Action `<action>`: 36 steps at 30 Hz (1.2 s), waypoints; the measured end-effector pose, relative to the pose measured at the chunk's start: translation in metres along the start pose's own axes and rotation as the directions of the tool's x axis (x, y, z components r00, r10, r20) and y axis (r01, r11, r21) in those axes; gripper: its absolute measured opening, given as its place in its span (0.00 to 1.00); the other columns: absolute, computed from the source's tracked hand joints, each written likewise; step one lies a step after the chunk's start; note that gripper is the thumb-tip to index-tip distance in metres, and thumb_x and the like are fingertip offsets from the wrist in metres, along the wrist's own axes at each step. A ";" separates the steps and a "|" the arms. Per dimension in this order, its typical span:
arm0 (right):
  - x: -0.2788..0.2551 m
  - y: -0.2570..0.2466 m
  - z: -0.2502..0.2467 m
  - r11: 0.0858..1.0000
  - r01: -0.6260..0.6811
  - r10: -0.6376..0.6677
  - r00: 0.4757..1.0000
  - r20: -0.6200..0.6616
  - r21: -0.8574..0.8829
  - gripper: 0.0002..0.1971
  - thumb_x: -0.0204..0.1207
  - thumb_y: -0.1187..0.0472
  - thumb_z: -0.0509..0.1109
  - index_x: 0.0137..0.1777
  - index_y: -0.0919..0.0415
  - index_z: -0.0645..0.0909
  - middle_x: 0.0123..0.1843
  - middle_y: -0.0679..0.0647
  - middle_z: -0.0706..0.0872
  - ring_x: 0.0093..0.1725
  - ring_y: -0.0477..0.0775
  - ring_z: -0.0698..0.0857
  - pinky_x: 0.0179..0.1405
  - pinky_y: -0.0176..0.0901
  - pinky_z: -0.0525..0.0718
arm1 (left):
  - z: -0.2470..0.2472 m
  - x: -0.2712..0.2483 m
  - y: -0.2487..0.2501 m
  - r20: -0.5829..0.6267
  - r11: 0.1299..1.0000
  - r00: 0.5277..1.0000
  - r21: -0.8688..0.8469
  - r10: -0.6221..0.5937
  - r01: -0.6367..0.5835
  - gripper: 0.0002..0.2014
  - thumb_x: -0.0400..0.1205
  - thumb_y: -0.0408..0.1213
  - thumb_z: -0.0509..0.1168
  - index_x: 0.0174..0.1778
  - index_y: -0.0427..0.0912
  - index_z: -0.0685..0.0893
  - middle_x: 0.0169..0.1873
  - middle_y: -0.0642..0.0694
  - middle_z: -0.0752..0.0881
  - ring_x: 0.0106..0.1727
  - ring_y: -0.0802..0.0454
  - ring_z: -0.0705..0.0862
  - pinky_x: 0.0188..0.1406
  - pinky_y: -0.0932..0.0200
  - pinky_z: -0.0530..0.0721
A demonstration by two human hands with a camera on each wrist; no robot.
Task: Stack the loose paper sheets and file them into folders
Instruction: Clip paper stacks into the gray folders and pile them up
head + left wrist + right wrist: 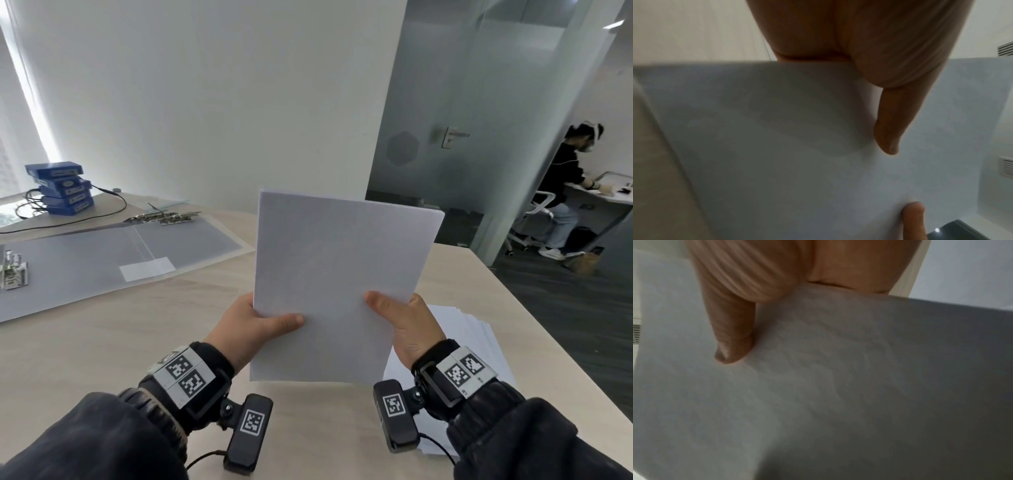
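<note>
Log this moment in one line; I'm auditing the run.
left hand: grips paper stack | right hand: grips stack | open folder: waiting on table

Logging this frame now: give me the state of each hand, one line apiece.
Left hand: holding the stack of paper sheets by its left edge, thumb on top.
Right hand: holding the same stack by its right edge, thumb on top.

So there's a squared-up stack of blank white sheets (339,284) lifted off the table (102,349) and tilted up toward the camera, edges pretty neatly lined up. More loose white sheets (479,339) are fanned out messily on the table at the right. On the left a translucent grey folder (102,260) lies opened flat, its metal clip (164,217) at the far edge.
</note>
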State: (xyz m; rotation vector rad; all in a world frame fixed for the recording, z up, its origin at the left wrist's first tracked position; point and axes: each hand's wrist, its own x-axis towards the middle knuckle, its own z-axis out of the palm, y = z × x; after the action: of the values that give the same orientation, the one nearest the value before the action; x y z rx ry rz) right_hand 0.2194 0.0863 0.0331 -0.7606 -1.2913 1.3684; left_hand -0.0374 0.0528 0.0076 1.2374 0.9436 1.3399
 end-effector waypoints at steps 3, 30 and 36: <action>-0.007 0.017 -0.004 0.997 -0.066 0.068 0.997 0.030 -0.045 0.34 0.51 0.42 0.91 0.58 0.55 0.91 0.61 0.64 0.91 0.62 0.66 0.89 0.62 0.61 0.86 | -0.007 -0.009 -0.017 0.068 0.990 0.995 0.124 -0.079 0.070 0.21 0.71 0.33 0.82 0.60 0.44 0.90 0.55 0.46 0.94 0.58 0.47 0.92 0.56 0.55 0.89; 0.056 0.092 0.055 0.874 -0.390 0.288 0.897 -0.336 -0.291 0.07 0.84 0.55 0.69 0.50 0.55 0.87 0.41 0.51 0.87 0.28 0.51 0.76 0.21 0.38 0.73 | -0.168 0.040 0.013 -0.470 0.479 0.878 0.794 0.092 0.375 0.05 0.83 0.41 0.68 0.45 0.56 0.87 0.48 0.54 0.90 0.48 0.51 0.85 0.49 0.58 0.77; 0.058 0.095 0.052 0.878 -0.400 0.298 0.886 -0.355 -0.263 0.07 0.84 0.55 0.69 0.52 0.55 0.87 0.41 0.51 0.88 0.28 0.51 0.75 0.20 0.38 0.71 | -0.240 0.077 0.021 -0.549 0.001 0.836 0.836 0.005 0.549 0.20 0.80 0.46 0.70 0.70 0.60 0.82 0.71 0.50 0.83 0.68 0.43 0.82 0.69 0.47 0.80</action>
State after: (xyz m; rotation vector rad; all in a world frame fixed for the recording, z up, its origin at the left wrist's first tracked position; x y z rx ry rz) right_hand 0.1324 0.1397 -0.0344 -1.4444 -1.1801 1.2599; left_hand -0.2712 0.1479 0.0024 1.5602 2.6275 0.3476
